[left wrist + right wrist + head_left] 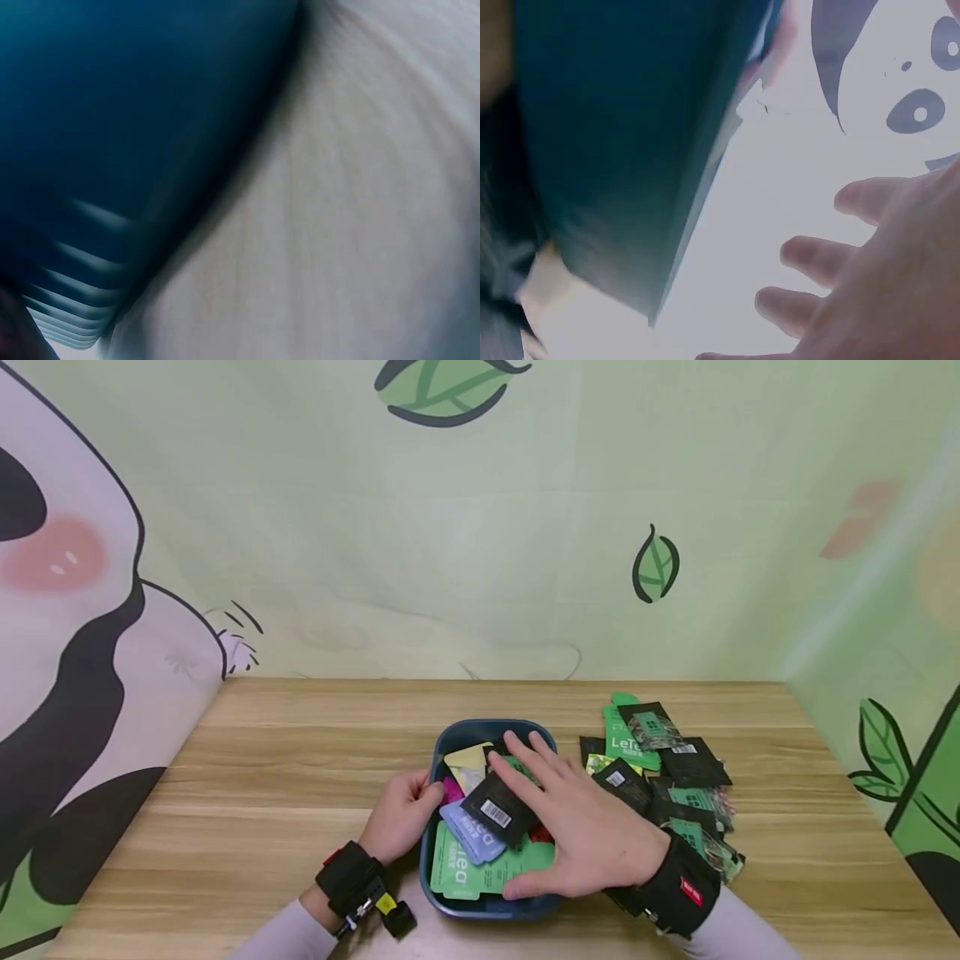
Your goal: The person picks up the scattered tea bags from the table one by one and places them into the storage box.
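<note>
Backdrop (487,527) in pale green filled most of what we saw, with a panda drawing (176,635) at its left and outlined leaves elsewhere. Below it ran a wood-grain table (300,743). On the table, close to the person, we found a dark blue basket (491,723), and our left wrist view showed its slotted wall at close range. To the right of the basket lay a loose heap of packets (693,764), mostly black and green, overlapping one another on the tabletop.

We saw the right hand (581,827) spread over the basket's right half, its fingers straight and apart, clamped on nothing; we could not tell whether it touched the packets beneath. The left hand (400,814) held the basket's left rim, thumb and fingers pinched together on it. Each wrist wore a black strap, and we noted pale sleeves behind them.

Inside the basket, we made out a green packet (495,872) lying at the near end. A black packet (495,810) with a white barcode lay tilted across a periwinkle packet (472,839). Beyond these sat a cream packet (467,764), and a magenta packet (452,790) peeked out beside the left thumb.
</note>
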### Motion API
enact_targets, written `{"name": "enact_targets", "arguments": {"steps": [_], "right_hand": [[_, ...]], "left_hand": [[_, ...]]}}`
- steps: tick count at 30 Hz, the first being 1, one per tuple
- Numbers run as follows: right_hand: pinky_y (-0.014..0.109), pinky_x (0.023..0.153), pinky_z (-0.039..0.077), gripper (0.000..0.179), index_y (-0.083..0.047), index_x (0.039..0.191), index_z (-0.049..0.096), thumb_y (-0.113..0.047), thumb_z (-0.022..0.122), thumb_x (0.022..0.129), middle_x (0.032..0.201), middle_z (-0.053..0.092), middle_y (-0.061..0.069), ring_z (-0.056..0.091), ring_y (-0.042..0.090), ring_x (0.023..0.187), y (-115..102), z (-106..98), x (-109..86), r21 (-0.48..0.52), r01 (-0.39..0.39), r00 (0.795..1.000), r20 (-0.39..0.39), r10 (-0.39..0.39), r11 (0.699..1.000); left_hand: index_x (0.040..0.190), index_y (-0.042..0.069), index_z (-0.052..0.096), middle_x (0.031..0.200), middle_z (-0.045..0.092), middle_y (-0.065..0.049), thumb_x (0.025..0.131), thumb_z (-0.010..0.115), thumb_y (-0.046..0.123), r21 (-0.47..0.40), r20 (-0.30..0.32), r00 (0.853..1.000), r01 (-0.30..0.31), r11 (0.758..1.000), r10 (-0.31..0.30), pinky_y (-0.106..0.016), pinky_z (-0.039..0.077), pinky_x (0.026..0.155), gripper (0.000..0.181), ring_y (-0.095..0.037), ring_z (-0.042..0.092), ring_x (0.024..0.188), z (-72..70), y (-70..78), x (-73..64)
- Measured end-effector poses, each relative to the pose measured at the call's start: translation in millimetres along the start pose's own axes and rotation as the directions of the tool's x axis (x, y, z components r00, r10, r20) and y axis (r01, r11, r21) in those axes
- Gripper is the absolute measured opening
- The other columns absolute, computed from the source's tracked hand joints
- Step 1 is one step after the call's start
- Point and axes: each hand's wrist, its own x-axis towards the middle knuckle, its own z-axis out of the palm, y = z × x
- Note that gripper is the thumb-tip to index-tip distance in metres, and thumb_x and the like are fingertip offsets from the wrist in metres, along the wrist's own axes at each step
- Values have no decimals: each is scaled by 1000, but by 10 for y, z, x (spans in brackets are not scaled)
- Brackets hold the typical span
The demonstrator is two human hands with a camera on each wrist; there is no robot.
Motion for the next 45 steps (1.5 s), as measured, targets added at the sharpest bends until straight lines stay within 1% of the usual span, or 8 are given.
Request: {"name": "enact_targets", "arguments": {"steps": [11, 19, 23, 26, 29, 33, 41, 45], "right_hand": [[64, 112, 17, 113, -22, 163, 16, -82, 53, 75, 167, 9, 7, 8, 35, 152, 465, -252, -145, -91, -145, 988, -68, 139, 985], [63, 111, 21, 103, -8, 160, 21, -72, 51, 85, 162, 19, 23, 22, 46, 145, 1104, -331, -279, -89, -302, 951, -92, 294, 949], [63, 111, 20, 96, -1, 157, 27, -63, 54, 89, 158, 22, 29, 22, 49, 143, 1373, -282, -321, -96, -359, 930, -115, 348, 928], [64, 111, 18, 94, 0, 157, 27, -62, 52, 90, 158, 20, 32, 19, 52, 144, 1519, -206, -336, -122, -398, 917, -92, 389, 909], [66, 109, 19, 96, 0, 157, 25, -64, 50, 90, 159, 15, 33, 15, 56, 143, 1622, -120, -365, -117, -443, 896, -28, 443, 889], [67, 106, 27, 93, 1, 155, 30, -62, 52, 90, 157, 20, 35, 21, 58, 140, 1696, -48, -412, -89, -474, 878, 30, 478, 876], [60, 98, 40, 64, -1, 146, 49, -36, 59, 92, 141, 46, 33, 49, 51, 124, 1706, -32, -385, -140, -449, 891, 6, 454, 883], [52, 87, 48, 51, 0, 135, 59, -18, 62, 88, 127, 58, 28, 61, 39, 106, 1690, -47, -359, -172, -417, 908, -40, 417, 892]], "left_hand": [[66, 7, 49, 57, 38, 1, 95, 53, 18, -1, 12, 1000, 5, 1000, -5, -25, 27, 50, 31, -15, 42, 54, -14, 3, -10], [65, 6, 48, 56, 37, 2, 94, 54, 16, -3, 9, 1000, -6, 1000, 6, -25, 25, 48, 31, -14, 40, 51, -8, -4, -2], [65, 7, 49, 55, 37, 2, 94, 53, 17, -1, 12, 1000, -2, 1000, 2, -25, 25, 48, 31, -13, 40, 50, -12, 0, -3], [65, 7, 49, 56, 38, 1, 94, 53, 17, -3, 14, 1000, 3, 1000, -3, -25, 26, 49, 31, -14, 41, 51, -20, 4, -3], [65, 6, 49, 56, 38, 1, 94, 53, 16, -7, 15, 1000, -2, 1000, 2, -25, 26, 48, 31, -14, 41, 51, -21, 6, -4], [65, 6, 49, 55, 38, 2, 94, 54, 15, -15, 24, 1000, -11, 1000, 11, -25, 26, 48, 31, -14, 41, 51, -13, 9, -6], [66, 6, 50, 56, 38, 2, 95, 53, 16, -15, 20, 1000, -7, 1000, 7, -25, 26, 48, 31, -15, 41, 51, -16, 5, 0], [66, 6, 50, 56, 39, 1, 94, 53, 17, -18, 21, 1000, 4, 1000, -4, -25, 27, 49, 30, -15, 42, 52, -19, 13, -2]]}}
